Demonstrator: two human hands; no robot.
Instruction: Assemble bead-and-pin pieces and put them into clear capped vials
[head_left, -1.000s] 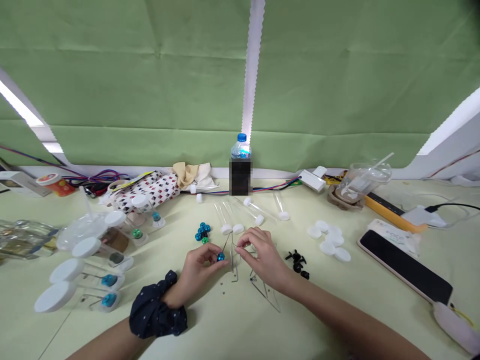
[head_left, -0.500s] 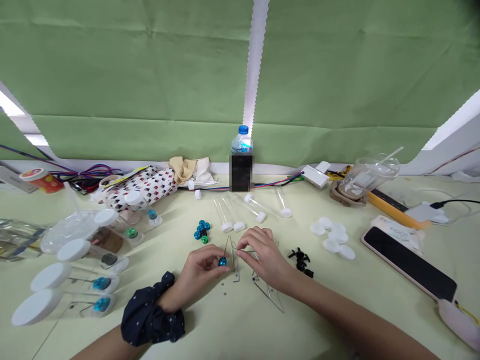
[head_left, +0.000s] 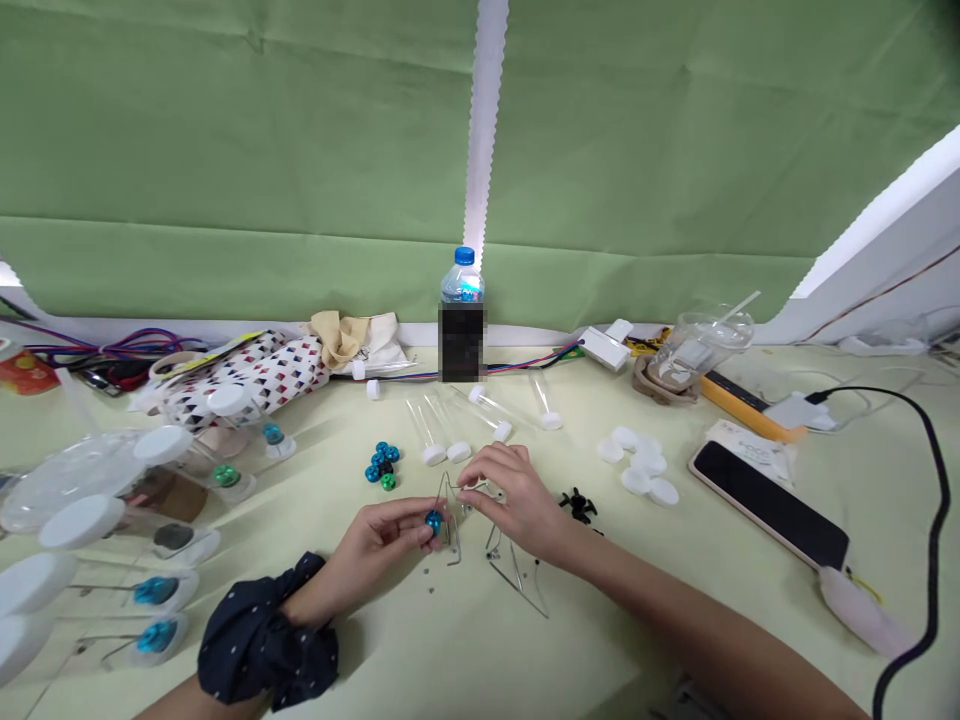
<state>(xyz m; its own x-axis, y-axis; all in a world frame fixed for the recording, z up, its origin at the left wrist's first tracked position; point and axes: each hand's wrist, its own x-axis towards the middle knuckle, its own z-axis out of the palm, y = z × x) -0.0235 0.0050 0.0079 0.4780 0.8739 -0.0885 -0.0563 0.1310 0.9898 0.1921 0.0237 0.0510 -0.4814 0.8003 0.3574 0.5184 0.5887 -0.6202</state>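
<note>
My left hand (head_left: pixel 375 545) pinches a shiny blue round knob (head_left: pixel 433 520) between thumb and fingers. A thin bent metal wire (head_left: pixel 439 490) rises from that knob. My right hand (head_left: pixel 517 500) is closed just to the right, its fingertips gripping a thin silver rod (head_left: pixel 454 487) near the top of the wire; its far end is partly hidden by the fingers. Below the hands lie an L-shaped hex key (head_left: pixel 455 556) and several bent wires (head_left: pixel 517 580). Two tiny metal bits (head_left: pixel 431 590) rest nearby. A dark dotted scrunchie (head_left: pixel 262 635) circles my left wrist.
Blue, black and green knobs (head_left: pixel 381 460) are grouped behind my left hand. Black pieces (head_left: pixel 579 505) and white discs (head_left: pixel 637 465) lie right, beside a phone (head_left: pixel 772 505). Clear tubes (head_left: pixel 427 430) lie behind; filled tubes (head_left: pixel 154 590) line the left. A bottle (head_left: pixel 463 290) stands at the back.
The whole view has shifted toward the right, so things appear further left. Both hands keep their holds on the blue knob and the rod, with only slight finger movement.
</note>
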